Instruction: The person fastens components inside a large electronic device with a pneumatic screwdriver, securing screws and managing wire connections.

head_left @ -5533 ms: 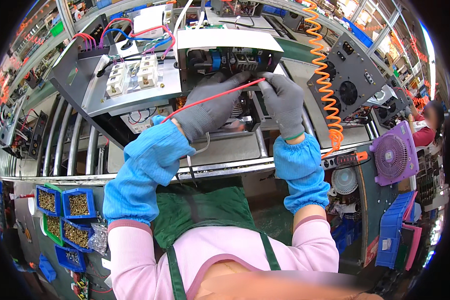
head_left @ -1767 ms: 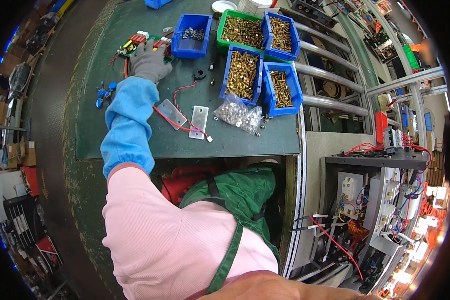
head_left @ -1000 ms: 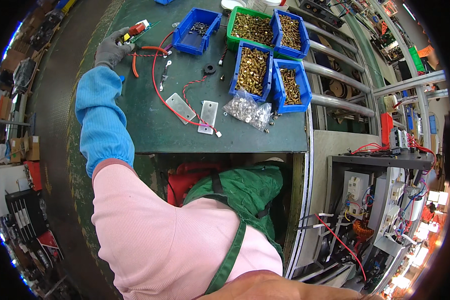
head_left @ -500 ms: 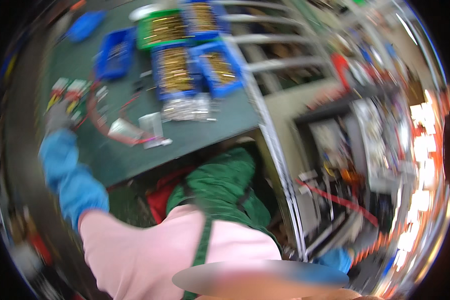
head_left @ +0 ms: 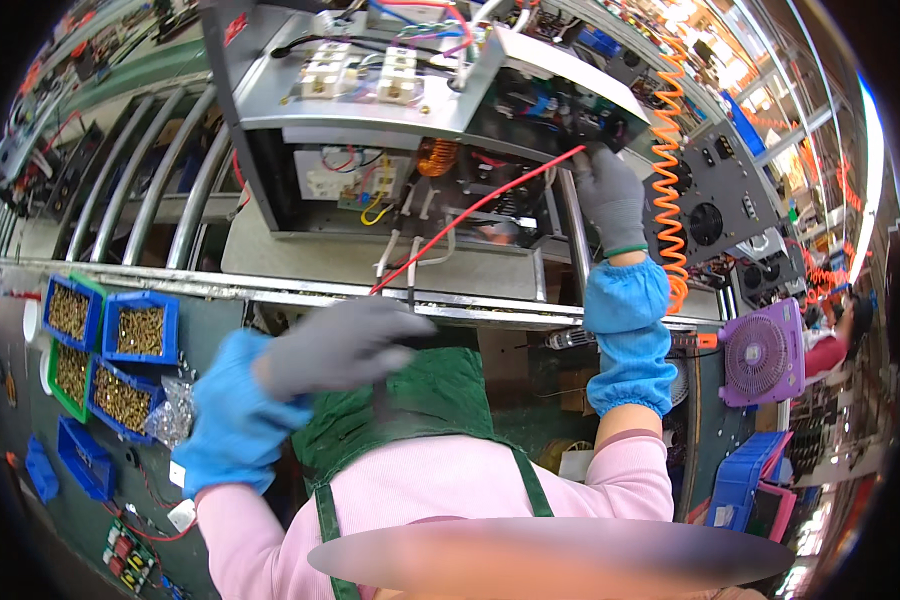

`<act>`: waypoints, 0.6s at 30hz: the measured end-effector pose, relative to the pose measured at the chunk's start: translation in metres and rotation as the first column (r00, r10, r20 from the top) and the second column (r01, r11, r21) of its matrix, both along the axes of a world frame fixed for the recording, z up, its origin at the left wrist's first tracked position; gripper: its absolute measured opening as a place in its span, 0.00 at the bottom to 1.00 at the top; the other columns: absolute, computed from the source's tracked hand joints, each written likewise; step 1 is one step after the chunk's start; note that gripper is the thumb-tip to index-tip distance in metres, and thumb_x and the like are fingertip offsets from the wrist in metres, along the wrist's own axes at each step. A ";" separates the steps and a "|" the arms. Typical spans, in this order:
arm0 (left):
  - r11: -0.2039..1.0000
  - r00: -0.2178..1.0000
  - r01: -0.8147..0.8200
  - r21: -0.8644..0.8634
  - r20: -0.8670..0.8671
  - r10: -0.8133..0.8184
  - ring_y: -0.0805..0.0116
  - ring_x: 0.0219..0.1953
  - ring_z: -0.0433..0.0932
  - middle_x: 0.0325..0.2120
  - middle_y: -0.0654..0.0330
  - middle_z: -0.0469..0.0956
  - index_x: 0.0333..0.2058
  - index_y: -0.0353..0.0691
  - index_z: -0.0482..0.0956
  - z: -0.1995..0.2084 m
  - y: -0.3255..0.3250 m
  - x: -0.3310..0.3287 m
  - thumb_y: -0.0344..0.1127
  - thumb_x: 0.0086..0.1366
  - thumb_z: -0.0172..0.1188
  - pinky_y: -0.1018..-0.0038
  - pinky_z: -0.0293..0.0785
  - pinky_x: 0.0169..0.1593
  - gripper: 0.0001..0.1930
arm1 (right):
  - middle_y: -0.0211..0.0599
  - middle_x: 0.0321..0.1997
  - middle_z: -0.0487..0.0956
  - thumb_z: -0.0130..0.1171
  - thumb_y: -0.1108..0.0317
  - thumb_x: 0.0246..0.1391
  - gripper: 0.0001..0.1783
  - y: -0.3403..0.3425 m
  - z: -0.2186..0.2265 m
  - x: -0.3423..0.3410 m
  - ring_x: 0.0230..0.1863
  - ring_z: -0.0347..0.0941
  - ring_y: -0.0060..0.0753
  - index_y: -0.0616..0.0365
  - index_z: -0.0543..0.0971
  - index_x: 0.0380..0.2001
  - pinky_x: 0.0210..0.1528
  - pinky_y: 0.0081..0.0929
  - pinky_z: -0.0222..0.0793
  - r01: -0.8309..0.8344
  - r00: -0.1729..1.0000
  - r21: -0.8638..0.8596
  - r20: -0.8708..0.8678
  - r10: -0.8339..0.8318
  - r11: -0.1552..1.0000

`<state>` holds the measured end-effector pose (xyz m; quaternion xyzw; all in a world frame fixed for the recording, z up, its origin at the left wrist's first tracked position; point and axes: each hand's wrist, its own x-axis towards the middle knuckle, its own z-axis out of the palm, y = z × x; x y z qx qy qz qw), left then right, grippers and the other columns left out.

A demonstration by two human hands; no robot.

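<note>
My right hand (head_left: 612, 198), in a grey glove and blue sleeve cover, is closed at the far end of a red wire (head_left: 480, 212). It is beside the open corner of a metal equipment chassis (head_left: 360, 112). From my fingers the wire slants down left across the chassis front to the frame rail. My left hand (head_left: 345, 345), also gloved and slightly blurred, hovers over my green apron (head_left: 400, 400). Its fingers are stretched toward the right, below the wire's lower end, and nothing shows in them. Inside the chassis are a copper coil (head_left: 437, 157) and several cables.
Blue and green bins of brass fasteners (head_left: 122, 396) stand on the left bench, near a circuit board (head_left: 130, 555). An orange coiled hose (head_left: 667, 180) hangs beside my right hand. A purple fan (head_left: 763, 352) stands right. Metal rollers (head_left: 150, 180) lie left of the chassis.
My view has swung right from the bench to the chassis. My left hand has left the circuit board and come in front of my apron. My right hand is now up at the chassis with the red wire.
</note>
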<state>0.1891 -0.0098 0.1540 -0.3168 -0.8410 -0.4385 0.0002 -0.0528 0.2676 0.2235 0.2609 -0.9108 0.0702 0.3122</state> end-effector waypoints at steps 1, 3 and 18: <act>0.987 0.986 0.159 0.037 -0.063 -0.157 0.50 0.49 0.74 0.46 0.47 0.73 0.53 0.36 0.69 -0.010 0.032 -0.024 0.38 0.64 0.55 0.62 0.70 0.54 0.21 | 0.48 0.31 0.78 0.50 0.54 0.59 0.14 0.000 0.000 0.001 0.35 0.75 0.56 0.52 0.75 0.39 0.33 0.47 0.70 -0.007 1.000 -0.018 0.016 0.007 1.000; 0.969 0.990 0.140 0.203 -0.022 -0.139 0.55 0.48 0.74 0.48 0.48 0.73 0.54 0.36 0.68 -0.028 0.091 -0.073 0.39 0.66 0.53 0.63 0.70 0.53 0.21 | 0.49 0.31 0.78 0.51 0.55 0.59 0.14 0.002 0.001 0.000 0.35 0.75 0.57 0.53 0.75 0.38 0.32 0.47 0.69 -0.014 1.000 -0.045 0.025 0.015 0.999; 0.812 0.825 -0.450 0.373 -0.175 0.538 0.60 0.35 0.79 0.33 0.53 0.80 0.42 0.37 0.77 -0.063 0.157 -0.233 0.40 0.65 0.53 0.68 0.73 0.40 0.14 | 0.47 0.28 0.79 0.56 0.62 0.55 0.12 0.010 -0.024 0.015 0.30 0.77 0.46 0.60 0.77 0.35 0.31 0.35 0.70 -0.014 0.937 -0.569 0.280 0.210 0.822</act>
